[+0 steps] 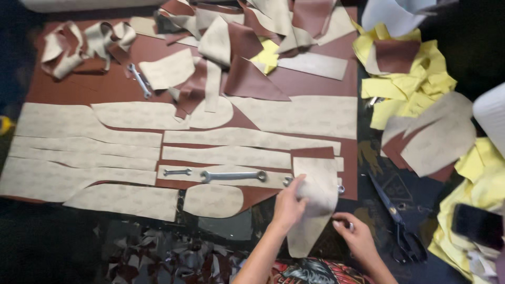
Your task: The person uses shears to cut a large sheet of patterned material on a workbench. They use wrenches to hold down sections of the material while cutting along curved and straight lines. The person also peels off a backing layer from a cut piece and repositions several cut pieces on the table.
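The left hand [288,204] lies on a long, tapering cut piece [314,202] of thin sheet material. Its fingers are curled over the left edge of the piece, so it pinches or presses this edge. The right hand [356,235] is just beside the lower right edge of the same piece, with the fingers bent; whether it really grips the edge or only touches it, I cannot tell. The piece has a pale beige back and a brown face, seen at its top where a brown band shows. It lies at the near right corner of the large brown sheet [94,87] that covers the table, with its narrow tip pointing toward the person.

The piece looks light and soft, like thin leather or imitation leather: it would bend and sag if lifted at one end, so I judge it best to hold it at two edges, near the wide part.

To the left of the hands lies a large wrench [232,175], and further left a small wrench [177,172], both resting on pale strips. Black scissors [395,218] lie to the right on the dark table. Further out, a heap of brown and beige offcuts [247,37] and yellow scraps [407,81] fill the far side.
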